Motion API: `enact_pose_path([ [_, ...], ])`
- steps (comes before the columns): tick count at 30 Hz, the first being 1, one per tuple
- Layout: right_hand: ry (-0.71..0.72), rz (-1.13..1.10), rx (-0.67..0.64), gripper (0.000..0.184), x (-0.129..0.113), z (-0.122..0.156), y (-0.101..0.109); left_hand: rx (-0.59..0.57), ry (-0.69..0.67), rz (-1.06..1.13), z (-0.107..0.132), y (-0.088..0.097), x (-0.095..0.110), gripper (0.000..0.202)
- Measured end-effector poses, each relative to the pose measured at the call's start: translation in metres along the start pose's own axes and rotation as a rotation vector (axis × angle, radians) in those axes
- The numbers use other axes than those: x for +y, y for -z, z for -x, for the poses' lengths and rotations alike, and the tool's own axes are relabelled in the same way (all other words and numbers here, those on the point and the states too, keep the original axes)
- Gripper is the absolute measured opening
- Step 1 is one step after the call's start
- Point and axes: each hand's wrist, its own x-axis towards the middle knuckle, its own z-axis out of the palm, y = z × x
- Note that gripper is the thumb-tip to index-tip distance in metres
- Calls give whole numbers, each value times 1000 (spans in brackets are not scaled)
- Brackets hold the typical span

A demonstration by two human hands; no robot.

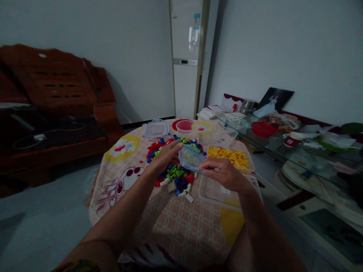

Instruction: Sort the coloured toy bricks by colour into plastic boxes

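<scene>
My right hand (222, 172) pinches the near right corner of a clear plastic lid (193, 158) with a blue rim. The lid is held tilted above the pile of building bricks (176, 172), which mixes red, blue, green and white pieces. By the lid's left edge is my left hand (168, 153), its fingers stretched out; whether they touch the rim I cannot tell. To the right of the lid, a clear box of yellow bricks (228, 155) stands on the table. Nearer me, below my right hand, lies a clear plastic container (211, 192).
Another blue-rimmed lid (157, 129) and a pink round tub (185, 126) are at the far side of the patterned tablecloth (181, 226). A glass side table (272, 145) with a red bowl (263, 129) stands at right. A wooden bench (59, 94) is at left.
</scene>
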Motion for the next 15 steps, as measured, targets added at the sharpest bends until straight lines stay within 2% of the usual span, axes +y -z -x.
enact_pose_path([
  [2, 39, 22, -122, 19, -3, -3, -17, 7, 32, -1, 11, 10, -10, 73],
  [4, 38, 17, -181, 19, -6, -5, -27, -9, 50, 36, 21, 19, -15, 69],
  [6, -6, -33, -153, 22, -6, -5, -29, 11, 33, 84, 28, 29, -16, 67],
  [8, -83, -117, -61, 27, -2, -3, -24, 84, -7, 115, 27, 42, -15, 66],
  [11, -209, -246, 94, 29, 6, 1, -11, 249, -51, 147, 9, 69, -12, 62],
  [13, -282, -302, 162, 30, 11, 4, -3, 379, -58, 175, -15, 92, -10, 56],
  [15, -334, -314, 214, 32, 16, 7, 4, 429, -75, 194, -45, 114, -9, 51],
])
